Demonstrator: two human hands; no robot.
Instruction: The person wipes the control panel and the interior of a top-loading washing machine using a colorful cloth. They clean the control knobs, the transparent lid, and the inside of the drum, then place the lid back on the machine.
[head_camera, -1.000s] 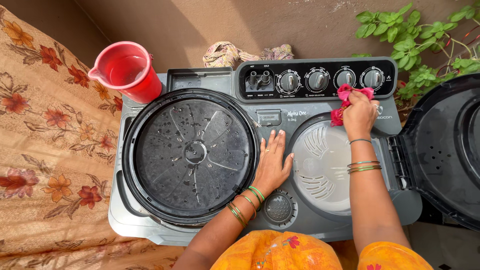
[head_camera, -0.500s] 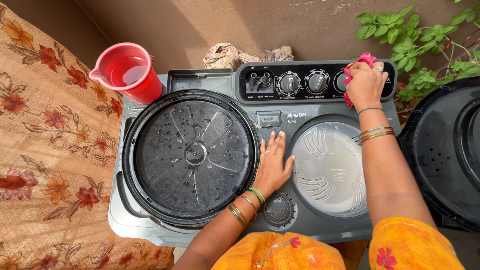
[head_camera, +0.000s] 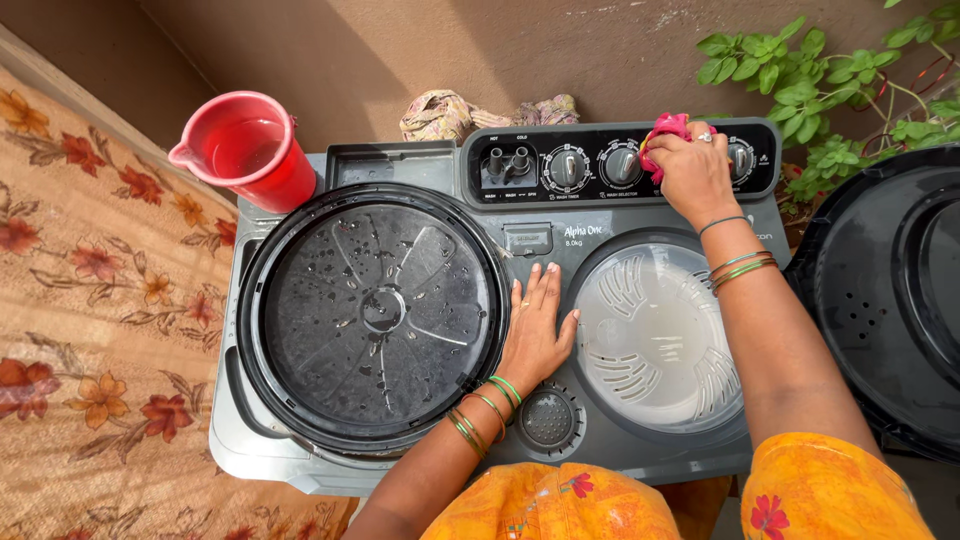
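Near the upper right of the frame, the right hand presses a pink cloth, bunched in its closed fingers, against the control panel of a grey washing machine. Left hand lies flat, fingers spread, between the round black lid and white spinner cover. A red jug stands upper left.

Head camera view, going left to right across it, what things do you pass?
Floral cloth → red jug → round dark lid → left hand → white spinner cover → right hand holding a pink cloth → open dark lid.
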